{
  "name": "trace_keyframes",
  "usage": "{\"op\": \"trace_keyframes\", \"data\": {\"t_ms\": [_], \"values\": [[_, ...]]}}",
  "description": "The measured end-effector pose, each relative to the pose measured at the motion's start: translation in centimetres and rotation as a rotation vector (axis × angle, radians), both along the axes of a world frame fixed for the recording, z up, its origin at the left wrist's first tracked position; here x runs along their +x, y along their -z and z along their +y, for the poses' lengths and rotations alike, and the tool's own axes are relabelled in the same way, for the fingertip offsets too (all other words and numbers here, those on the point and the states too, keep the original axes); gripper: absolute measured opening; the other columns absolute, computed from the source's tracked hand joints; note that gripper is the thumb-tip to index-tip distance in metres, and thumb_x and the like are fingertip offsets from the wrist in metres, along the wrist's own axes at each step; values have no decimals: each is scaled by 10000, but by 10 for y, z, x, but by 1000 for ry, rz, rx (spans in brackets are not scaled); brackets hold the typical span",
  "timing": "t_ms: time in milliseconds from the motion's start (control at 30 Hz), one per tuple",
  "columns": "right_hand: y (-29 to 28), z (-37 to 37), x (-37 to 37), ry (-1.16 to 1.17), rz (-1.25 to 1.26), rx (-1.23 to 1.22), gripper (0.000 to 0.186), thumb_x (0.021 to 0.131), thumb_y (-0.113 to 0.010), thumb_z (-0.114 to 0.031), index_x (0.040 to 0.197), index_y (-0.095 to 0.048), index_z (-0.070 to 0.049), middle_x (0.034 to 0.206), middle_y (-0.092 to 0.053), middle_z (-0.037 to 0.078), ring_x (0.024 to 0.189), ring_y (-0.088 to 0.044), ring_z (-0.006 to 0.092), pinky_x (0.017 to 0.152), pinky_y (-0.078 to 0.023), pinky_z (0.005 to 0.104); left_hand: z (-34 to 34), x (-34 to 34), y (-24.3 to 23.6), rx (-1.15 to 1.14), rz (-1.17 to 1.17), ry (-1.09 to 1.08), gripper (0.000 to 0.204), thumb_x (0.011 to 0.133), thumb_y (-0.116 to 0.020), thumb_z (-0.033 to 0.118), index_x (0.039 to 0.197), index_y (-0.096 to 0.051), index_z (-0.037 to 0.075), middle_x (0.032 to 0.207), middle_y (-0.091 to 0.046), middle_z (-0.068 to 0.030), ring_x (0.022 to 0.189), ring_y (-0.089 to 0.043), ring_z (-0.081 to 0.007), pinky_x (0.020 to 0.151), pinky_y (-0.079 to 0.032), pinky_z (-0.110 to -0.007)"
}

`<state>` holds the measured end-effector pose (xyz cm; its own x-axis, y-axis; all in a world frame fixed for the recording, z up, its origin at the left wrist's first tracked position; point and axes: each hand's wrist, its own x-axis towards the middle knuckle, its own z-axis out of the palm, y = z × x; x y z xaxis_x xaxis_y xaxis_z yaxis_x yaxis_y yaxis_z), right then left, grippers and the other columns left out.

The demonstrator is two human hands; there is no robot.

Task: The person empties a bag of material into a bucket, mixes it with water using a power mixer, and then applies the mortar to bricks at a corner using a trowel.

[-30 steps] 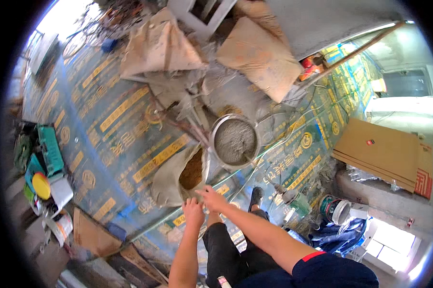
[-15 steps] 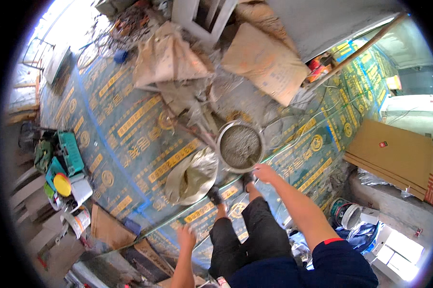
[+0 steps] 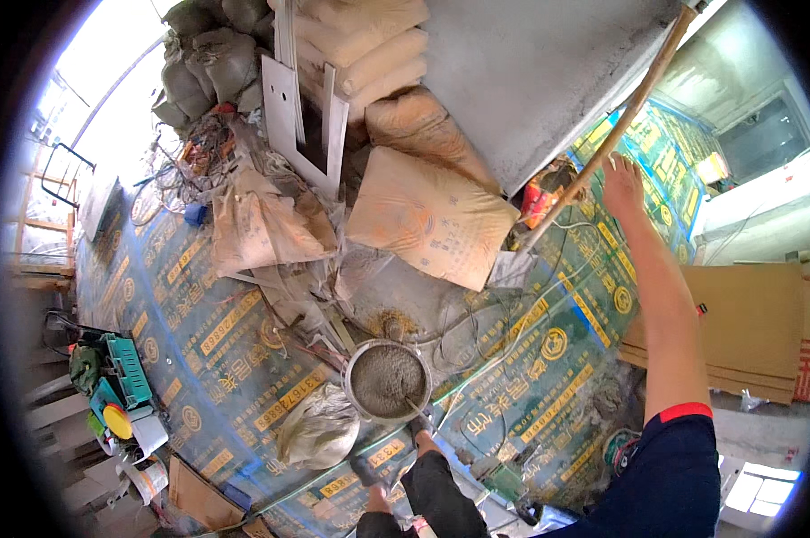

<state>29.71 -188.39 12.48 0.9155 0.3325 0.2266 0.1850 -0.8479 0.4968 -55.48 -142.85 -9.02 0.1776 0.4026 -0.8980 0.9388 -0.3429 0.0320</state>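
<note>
My right hand (image 3: 623,184) is raised at the upper right, fingers apart and nothing in them, just right of a long wooden pole (image 3: 643,94) leaning beside a pale slab (image 3: 504,72). Whether the fingertips touch the pole I cannot tell. My left hand is out of view. By my feet stands a round metal bucket (image 3: 383,377) of wet grey mortar, with a handle or stick in it. Left of it lies a crumpled pale sack (image 3: 318,429).
Dusty paper bags (image 3: 427,215), white boards (image 3: 288,125) and dark sacks (image 3: 203,67) are piled ahead. Cables (image 3: 468,323) cross the printed floor sheeting (image 3: 208,323). A teal crate (image 3: 127,372) sits at left, cardboard sheets (image 3: 755,332) at right, a green power tool (image 3: 504,475) below.
My right hand has risen from beside the bucket to near the pole. My left hand has left the view. The sack's mouth has folded over. The view has tilted up toward the piled bags.
</note>
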Motion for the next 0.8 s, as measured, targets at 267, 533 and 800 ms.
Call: {"op": "trace_keyframes", "data": {"t_ms": [267,533,800], "values": [[15,-16,111,-24,18,-446,497,879,-503,-140,1372,-459,-90,1461,-396,59,1407,-269,234,1178,-147,485,-28,153,-1,8,-153,-177,504,933,-475,458,1105,-610,3,1001,-640,-248,904,-613,-355,757,-476,-472],[69,-53,168,295,164,-422,331,882,-503,-133,1186,-629,-102,1399,-451,79,1365,-344,232,1132,-298,378,-24,123,-44,45,-30,-286,490,934,-473,443,1117,-612,10,1012,-640,-243,906,-612,-353,748,-483,-475],[147,-64,120,535,696,-845,186,864,-690,-288,993,-732,-161,987,-697,14,921,-669,187,765,-520,350,-46,23,-136,107,157,-475,477,935,-471,429,1129,-614,17,1024,-641,-237,909,-612,-351,738,-491,-478]]}}
